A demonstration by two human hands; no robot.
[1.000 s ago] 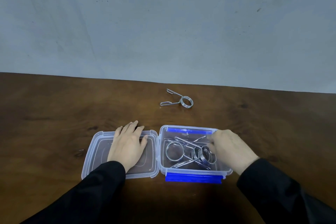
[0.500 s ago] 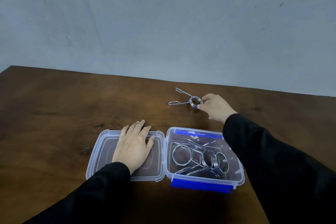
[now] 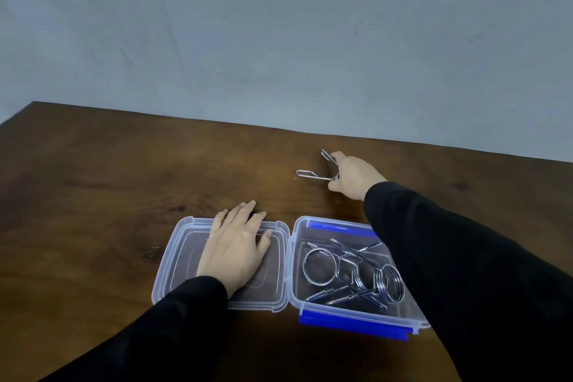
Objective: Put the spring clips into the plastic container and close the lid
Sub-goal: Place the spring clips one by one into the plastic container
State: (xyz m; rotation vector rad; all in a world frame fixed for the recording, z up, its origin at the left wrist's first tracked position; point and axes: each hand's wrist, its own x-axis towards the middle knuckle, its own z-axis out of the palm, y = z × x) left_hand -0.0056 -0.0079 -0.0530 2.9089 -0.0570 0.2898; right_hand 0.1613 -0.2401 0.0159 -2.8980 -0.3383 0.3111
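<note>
Reaching up to the frame's centre right, the right hand (image 3: 352,175) pinches the last spring clip (image 3: 316,171) at its coil, arms pointing left, with the container (image 3: 350,313) straight below and the left hand (image 3: 235,248) lying flat and open on the lid (image 3: 173,260).

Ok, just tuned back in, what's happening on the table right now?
A person is packing metal spring clips into a clear plastic container with blue latches. The right hand has closed on the last loose metal spring clip on the brown wooden table, beyond the container. The left hand lies flat on the open hinged lid. Several clips are already inside; the lid isn't shut.
</note>
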